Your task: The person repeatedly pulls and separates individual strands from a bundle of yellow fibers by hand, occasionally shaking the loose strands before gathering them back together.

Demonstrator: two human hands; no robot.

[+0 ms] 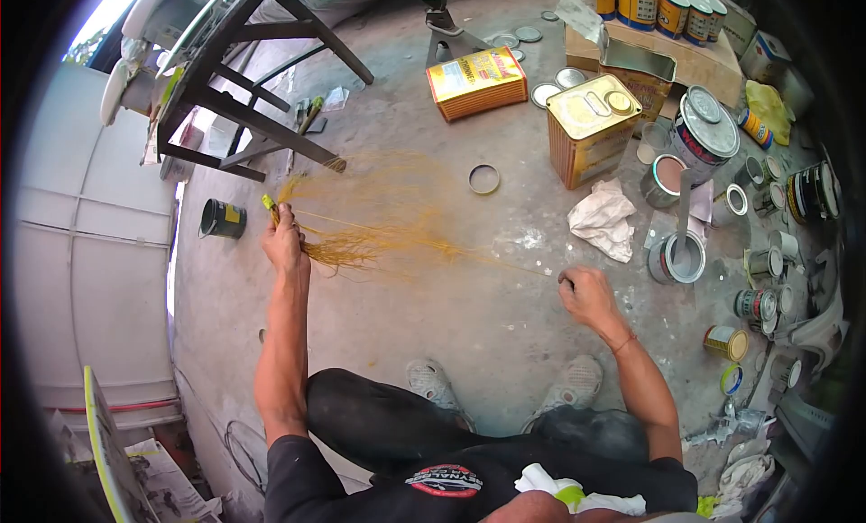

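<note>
My left hand [285, 240] is closed around a bundle of thin yellow strands [347, 250], whose bright green end pokes out above the fist. The loose strands fan out to the right, low over the concrete floor. One long thin strand [501, 262] runs from the bundle toward my right hand [591, 297]. The fingers of that hand are curled together in a pinch at the strand's far end; the exact grip is too small to see. More fine yellow strands or yellow marks spread over the floor above the bundle. A dark open can [223, 218] stands left of my left hand.
A dark wooden stand [262, 117] is at the upper left. A round ring-like lid [484, 179] lies mid-floor. Thinner tins [476, 81], a crumpled white cloth [603, 221], a grey paint can [677, 258] and several other cans crowd the right side. My shoes are below.
</note>
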